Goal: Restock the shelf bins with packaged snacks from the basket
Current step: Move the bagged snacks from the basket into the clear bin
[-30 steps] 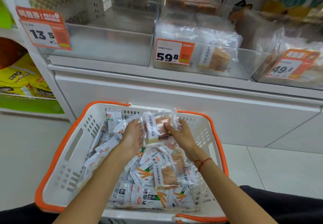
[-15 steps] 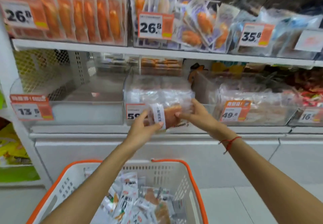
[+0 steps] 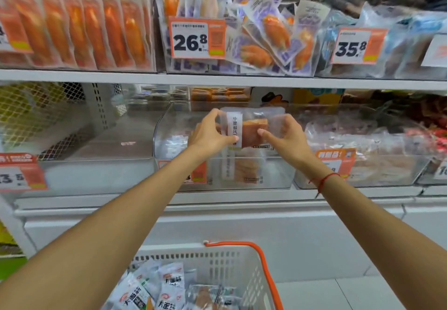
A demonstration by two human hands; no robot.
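Now | both hands pinch glossy clear packet (image 3: 251, 128) | above transparent bin (image 3: 278, 174)

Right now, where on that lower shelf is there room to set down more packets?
The left bin, beside the mesh panel, shows a bare floor. The middle bin, where both hands hold a snack packet, has room on top. The right bin is crowded with packets.

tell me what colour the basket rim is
Orange, on a white basket; the rim shows in the head view, bottom centre.
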